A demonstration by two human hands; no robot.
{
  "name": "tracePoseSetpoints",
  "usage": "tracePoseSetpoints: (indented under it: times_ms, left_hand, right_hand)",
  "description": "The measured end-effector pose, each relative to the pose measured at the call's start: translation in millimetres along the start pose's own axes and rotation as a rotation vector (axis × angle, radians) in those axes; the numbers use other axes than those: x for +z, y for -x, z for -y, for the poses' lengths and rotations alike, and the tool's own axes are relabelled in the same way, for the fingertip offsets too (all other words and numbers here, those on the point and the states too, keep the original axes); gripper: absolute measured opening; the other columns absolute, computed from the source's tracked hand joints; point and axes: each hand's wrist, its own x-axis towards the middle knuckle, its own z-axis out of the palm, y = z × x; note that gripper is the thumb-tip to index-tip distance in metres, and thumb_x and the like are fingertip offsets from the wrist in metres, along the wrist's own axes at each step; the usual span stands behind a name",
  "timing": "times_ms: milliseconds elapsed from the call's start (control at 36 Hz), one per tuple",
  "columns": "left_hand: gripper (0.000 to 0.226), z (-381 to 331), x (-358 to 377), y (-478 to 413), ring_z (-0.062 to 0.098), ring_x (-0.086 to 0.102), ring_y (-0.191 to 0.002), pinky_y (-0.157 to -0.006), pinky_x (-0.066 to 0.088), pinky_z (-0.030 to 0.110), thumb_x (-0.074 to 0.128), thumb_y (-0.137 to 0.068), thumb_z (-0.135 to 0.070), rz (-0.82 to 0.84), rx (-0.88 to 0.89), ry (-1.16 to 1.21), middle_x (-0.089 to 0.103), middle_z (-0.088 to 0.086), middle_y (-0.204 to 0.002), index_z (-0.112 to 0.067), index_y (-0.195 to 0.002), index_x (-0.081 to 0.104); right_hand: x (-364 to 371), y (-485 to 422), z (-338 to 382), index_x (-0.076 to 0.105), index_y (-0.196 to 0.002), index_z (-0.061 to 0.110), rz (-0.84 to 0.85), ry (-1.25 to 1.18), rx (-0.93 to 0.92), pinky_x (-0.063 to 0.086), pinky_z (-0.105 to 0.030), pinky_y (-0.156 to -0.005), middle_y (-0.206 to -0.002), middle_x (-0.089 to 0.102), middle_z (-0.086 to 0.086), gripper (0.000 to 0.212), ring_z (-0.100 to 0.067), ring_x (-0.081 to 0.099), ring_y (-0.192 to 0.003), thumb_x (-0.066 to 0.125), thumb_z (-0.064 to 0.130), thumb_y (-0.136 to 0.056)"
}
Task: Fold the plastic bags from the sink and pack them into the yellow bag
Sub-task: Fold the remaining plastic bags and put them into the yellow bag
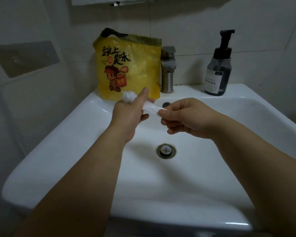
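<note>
White plastic bag [151,107], twisted to a strip, over the sink [92,151] basin | your left hand [130,113] fingers curl round 1 end, right hand [186,117] fingers pinch the other | yellow bag [126,69] at sink's back-left edge | risk: slick film slips your pinch, unrolls, drops toward drain [166,150]

So along the back ledge of the sink [41,151] you've got the bag [132,65] on the left, the tap [167,71] right beside it, and the bottle [217,74] further right, apart from both. Drain [166,150] sits mid-basin, straight out in front of the tap. Both hands are over the basin in front of the bag and tap, left hand [130,113] and right hand [186,117], with a plastic strip [150,108] stretched between them.
</note>
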Motion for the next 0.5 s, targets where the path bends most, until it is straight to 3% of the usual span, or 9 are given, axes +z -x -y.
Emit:
tracePoseSetpoints:
  times_ms: [111,222,500]
  left_hand:
    - [0.022,0,-7,-2,0.007,0.057,-0.065,-0.055,0.048,0.014,0.077,-0.080,-0.028,-0.095,0.033,0.018,0.058,-0.004,-0.069,-0.016,-0.077,0.059]
    - [0.018,-2,-11,0,0.003,0.053,-0.051,-0.054,0.050,0.014,0.071,-0.085,-0.019,-0.001,0.018,0.110,0.053,-0.005,-0.054,-0.010,-0.074,0.060]
    - [0.009,0,-15,3,0.001,0.060,-0.054,-0.059,0.054,0.015,0.063,-0.091,-0.011,-0.023,0.083,0.021,0.061,-0.003,-0.060,-0.011,-0.083,0.067]
  right_hand:
    - [-7,1,-1,0.066,-0.076,0.003,-0.012,0.008,0.006,0.053,-0.021,-0.054,-0.062,0.064,-0.005,0.014,-0.013,0.057,-0.056,0.065,0.012,-0.087]
    - [-16,3,0,0.067,-0.082,0.000,-0.051,0.006,0.007,0.053,-0.021,-0.054,-0.065,0.064,-0.008,0.013,-0.013,0.058,-0.056,0.065,0.011,-0.088]
    - [-20,3,-6,0.067,-0.081,0.002,-0.075,0.029,-0.001,0.053,-0.022,-0.055,-0.065,0.064,-0.006,0.012,-0.012,0.058,-0.057,0.065,0.012,-0.088]
